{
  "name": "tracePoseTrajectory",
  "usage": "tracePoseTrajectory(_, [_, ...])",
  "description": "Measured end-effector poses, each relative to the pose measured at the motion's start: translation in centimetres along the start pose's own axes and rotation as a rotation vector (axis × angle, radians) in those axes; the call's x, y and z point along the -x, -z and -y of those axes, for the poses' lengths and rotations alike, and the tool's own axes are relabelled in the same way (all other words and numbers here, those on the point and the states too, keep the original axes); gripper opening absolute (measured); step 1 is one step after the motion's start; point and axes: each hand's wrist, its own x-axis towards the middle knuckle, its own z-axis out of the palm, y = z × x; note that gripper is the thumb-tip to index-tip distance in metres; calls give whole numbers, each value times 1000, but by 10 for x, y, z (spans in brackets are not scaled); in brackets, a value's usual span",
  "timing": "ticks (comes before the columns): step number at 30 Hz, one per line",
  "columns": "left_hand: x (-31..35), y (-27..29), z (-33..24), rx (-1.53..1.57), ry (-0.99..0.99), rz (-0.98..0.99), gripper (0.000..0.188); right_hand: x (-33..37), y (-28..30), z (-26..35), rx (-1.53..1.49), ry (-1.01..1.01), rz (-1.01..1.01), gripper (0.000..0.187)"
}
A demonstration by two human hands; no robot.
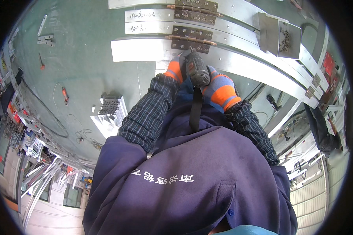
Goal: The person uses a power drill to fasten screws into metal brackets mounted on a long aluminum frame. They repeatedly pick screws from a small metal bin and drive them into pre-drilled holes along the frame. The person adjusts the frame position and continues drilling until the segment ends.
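My right hand (222,91), in a grey and orange work glove, is closed around a dark cordless drill (198,69). The drill's nose points away from me at the near edge of a dark metal hinge (190,39) with a copper-coloured pin. This hinge lies across two silvery metal profiles (139,50). My left hand (177,68), in a matching glove, is closed beside the drill's front end, just short of the hinge. What its fingertips grip is too small to make out. A second, similar hinge (195,16) sits on the profiles farther away.
An open metal box (280,36) holding small dark parts stands on the profiles at right. Smaller hinges (310,92) show near their right ends. Stacked white profiles (110,113) are on the left. A red-handled tool (65,95) and cables lie on the green floor.
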Motion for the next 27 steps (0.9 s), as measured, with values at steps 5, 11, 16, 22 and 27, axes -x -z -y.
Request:
tracePoseTrajectory(5, [-7,12,29,-536,-272,-24,31,0,5,5,-7,-14,28,54])
tracePoseTrajectory(11, [8,-4,-16,522,237,-455,33,-2,12,21,35,-29,81,53])
tracePoseTrajectory(16, [67,-34,-83,-205,-386,-311,24,-9,14,35,117,-4,118,53])
tracePoseTrajectory(22, [53,-29,-86,-195,-399,-345,16,-13,23,48,78,76,107,53])
tracePoseTrajectory(27, [52,-16,-82,-143,-293,-355,13,-14,33,62,78,71,142,45])
